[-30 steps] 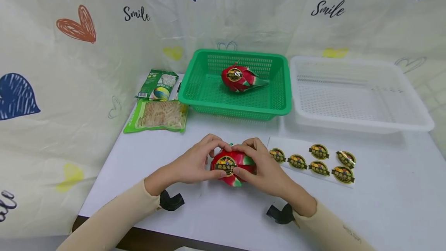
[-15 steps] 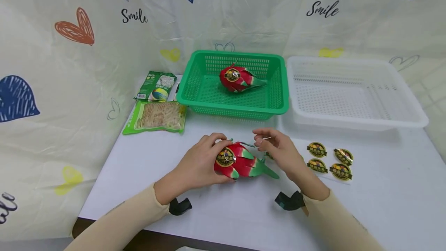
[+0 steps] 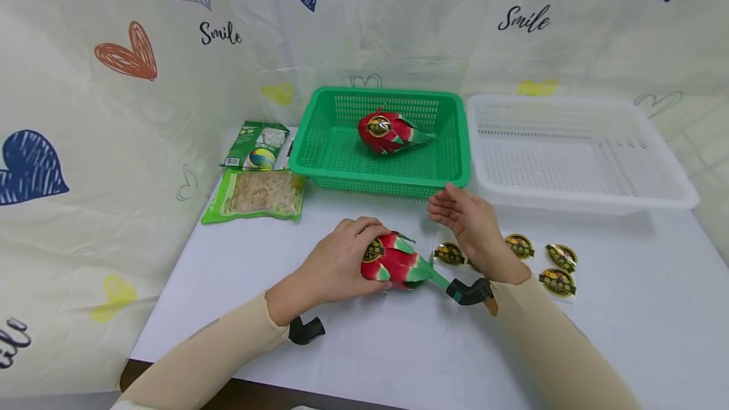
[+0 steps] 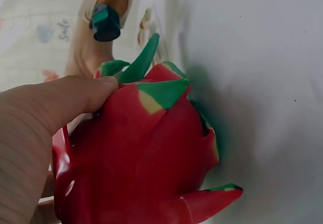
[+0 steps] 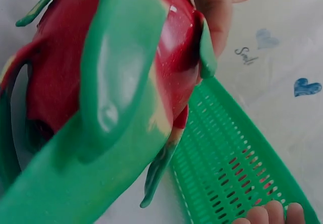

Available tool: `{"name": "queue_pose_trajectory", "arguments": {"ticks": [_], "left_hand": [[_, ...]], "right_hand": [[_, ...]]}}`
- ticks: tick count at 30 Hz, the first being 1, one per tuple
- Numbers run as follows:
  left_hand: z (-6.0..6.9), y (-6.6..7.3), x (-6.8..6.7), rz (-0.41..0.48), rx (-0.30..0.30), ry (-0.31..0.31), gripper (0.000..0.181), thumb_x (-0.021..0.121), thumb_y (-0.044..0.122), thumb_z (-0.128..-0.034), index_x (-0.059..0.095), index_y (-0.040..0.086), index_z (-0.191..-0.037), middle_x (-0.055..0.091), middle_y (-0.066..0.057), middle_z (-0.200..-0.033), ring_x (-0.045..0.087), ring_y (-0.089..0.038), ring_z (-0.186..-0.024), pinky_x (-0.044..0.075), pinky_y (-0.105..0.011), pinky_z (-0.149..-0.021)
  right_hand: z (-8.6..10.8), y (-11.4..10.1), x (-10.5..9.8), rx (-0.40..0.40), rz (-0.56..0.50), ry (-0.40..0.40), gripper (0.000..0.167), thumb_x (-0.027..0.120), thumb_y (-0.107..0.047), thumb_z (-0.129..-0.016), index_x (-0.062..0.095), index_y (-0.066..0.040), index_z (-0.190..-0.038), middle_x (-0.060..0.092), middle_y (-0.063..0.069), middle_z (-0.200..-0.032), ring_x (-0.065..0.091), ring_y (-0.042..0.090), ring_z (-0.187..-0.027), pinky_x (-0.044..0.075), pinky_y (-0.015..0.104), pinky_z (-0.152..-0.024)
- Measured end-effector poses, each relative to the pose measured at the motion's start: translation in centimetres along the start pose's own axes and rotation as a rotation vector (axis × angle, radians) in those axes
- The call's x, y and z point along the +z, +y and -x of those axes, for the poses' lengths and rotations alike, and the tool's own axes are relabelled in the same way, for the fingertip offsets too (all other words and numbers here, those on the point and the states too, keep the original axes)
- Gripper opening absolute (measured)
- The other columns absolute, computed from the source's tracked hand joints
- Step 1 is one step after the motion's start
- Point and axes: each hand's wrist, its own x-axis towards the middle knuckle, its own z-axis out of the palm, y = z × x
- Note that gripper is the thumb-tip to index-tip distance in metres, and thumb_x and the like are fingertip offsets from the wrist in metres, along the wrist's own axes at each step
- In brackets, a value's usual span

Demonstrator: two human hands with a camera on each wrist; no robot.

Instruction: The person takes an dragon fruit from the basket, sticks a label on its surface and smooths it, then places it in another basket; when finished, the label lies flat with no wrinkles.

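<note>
My left hand grips a red dragon fruit with green leaf tips, over the white table. In the left wrist view the thumb presses on the red skin of the fruit. A round black-and-gold sticker on the fruit is partly covered by the fingers. My right hand is held off the fruit with its fingers extended, near the front right corner of the green basket. Beneath it lies a sheet with several such stickers, partly hidden by that hand.
Inside the green basket lies another dragon fruit bearing a sticker. A white basket stands to its right. Two packets, a dark green one and a light green one, lie left. A patterned curtain hangs behind.
My right hand has left the fruit and moved right and up toward the green basket. My left hand has kept hold of the dragon fruit, shifting slightly right, and the fruit's green tail now shows.
</note>
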Motion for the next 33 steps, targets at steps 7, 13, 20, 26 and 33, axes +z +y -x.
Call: {"name": "queue_pose_trajectory", "arguments": {"ticks": [7, 13, 20, 26, 33], "left_hand": [[-0.5, 0.1, -0.5, -0.012, -0.03, -0.052, 0.081, 0.09, 0.053, -0.0752, 0.057, 0.023, -0.143, 0.056, 0.003, -0.139, 0.056, -0.019, -0.122, 0.059, -0.036, -0.095], [-0.9, 0.1, -0.6, -0.025, -0.017, -0.073, 0.079, 0.088, 0.055, -0.0766, 0.057, 0.021, -0.141, 0.059, 0.003, -0.138, 0.057, -0.019, -0.122, 0.058, -0.036, -0.097], [-0.8, -0.9, -1.1, -0.012, 0.001, -0.073, 0.077, 0.086, 0.054, -0.0776, 0.057, 0.02, -0.14, 0.059, 0.005, -0.137, 0.057, -0.017, -0.123, 0.058, -0.036, -0.098], [-0.7, -1.9, -1.7, -0.011, -0.003, -0.058, 0.074, 0.086, 0.05, -0.0781, 0.058, 0.017, -0.138, 0.061, 0.003, -0.136, 0.057, -0.02, -0.122, 0.058, -0.037, -0.098], [-0.5, -2.9, -2.1, 0.002, -0.035, -0.018, 0.073, 0.086, 0.051, -0.0776, 0.059, 0.018, -0.136, 0.061, 0.002, -0.135, 0.058, -0.02, -0.124, 0.056, -0.04, -0.101]], "right_hand": [[-1.4, 0.1, 0.0, 0.017, -0.034, 0.029, 0.032, 0.058, -0.035, -0.106, 0.059, -0.005, -0.118, 0.073, -0.003, -0.102, 0.072, 0.012, -0.1, 0.059, 0.021, -0.092], [-1.5, 0.1, -0.4, -0.008, -0.06, 0.043, 0.022, 0.064, -0.032, -0.103, 0.07, -0.011, -0.102, 0.08, -0.003, -0.096, 0.076, 0.01, -0.089, 0.061, 0.023, -0.086], [-1.5, -0.3, -0.5, -0.023, -0.03, 0.025, 0.021, 0.065, -0.031, -0.103, 0.068, -0.01, -0.103, 0.08, -0.004, -0.094, 0.077, 0.011, -0.091, 0.061, 0.023, -0.086], [-1.5, -0.2, -0.6, -0.024, -0.017, 0.038, 0.023, 0.064, -0.03, -0.103, 0.062, -0.008, -0.11, 0.079, -0.004, -0.094, 0.077, 0.011, -0.092, 0.061, 0.023, -0.087], [-1.7, 0.2, -0.6, -0.026, 0.006, 0.053, 0.028, 0.065, -0.033, -0.102, 0.059, -0.008, -0.113, 0.079, -0.005, -0.095, 0.076, 0.01, -0.091, 0.061, 0.023, -0.088]]}}
